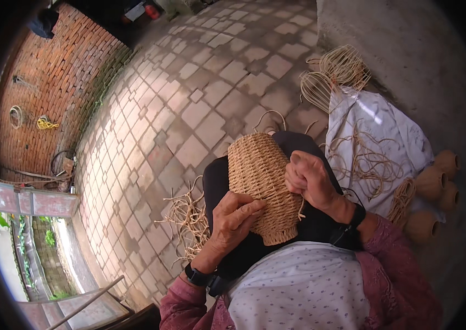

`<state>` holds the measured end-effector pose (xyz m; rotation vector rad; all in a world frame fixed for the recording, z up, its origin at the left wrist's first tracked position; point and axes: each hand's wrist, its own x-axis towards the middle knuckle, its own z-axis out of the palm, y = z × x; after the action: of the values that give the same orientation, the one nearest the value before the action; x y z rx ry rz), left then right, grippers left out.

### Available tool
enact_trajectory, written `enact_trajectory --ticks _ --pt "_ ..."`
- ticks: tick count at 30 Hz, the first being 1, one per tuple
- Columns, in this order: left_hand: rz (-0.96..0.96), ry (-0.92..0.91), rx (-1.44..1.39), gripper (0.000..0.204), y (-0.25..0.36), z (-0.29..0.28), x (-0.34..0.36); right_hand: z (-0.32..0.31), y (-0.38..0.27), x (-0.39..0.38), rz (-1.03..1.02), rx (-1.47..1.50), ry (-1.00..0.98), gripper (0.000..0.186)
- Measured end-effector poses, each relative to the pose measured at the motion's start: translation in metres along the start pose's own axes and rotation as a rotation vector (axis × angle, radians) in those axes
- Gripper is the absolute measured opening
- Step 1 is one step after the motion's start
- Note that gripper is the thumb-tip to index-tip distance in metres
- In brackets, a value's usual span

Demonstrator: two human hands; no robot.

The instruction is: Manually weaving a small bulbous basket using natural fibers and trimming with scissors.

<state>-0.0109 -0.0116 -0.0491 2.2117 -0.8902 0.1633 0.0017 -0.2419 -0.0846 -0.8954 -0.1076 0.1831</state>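
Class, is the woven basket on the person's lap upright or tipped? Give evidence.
The woven basket is tipped: its long side faces the camera, and its narrower end points toward the spotted white top.

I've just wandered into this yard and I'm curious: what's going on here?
Someone has a tan woven basket lying over their lap. Their left hand rests its fingers on the basket's near left part. The right hand is at its right side, fingers curled closed; whether they pinch a strand is hard to tell. More loose strands lie to the left, and on the right a white cloth is spread out with tangled strands on it.
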Motion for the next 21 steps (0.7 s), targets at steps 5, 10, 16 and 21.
enact_trajectory --ticks 5,10,16,21 --pt "0.092 -0.019 -0.012 0.021 -0.001 0.002 0.008 -0.002 0.000 0.000 0.024 0.055 0.012 0.042" --pt "0.125 -0.115 -0.075 0.017 0.011 0.007 0.044 -0.005 0.002 0.003 0.030 0.119 0.009 0.042" --pt "-0.075 -0.236 -0.288 0.010 0.019 -0.004 0.043 -0.009 0.000 0.001 0.029 0.164 0.026 0.041" --pt "-0.285 -0.237 -0.428 0.009 0.014 -0.002 0.032 -0.005 -0.007 0.009 0.055 0.144 0.004 0.039"
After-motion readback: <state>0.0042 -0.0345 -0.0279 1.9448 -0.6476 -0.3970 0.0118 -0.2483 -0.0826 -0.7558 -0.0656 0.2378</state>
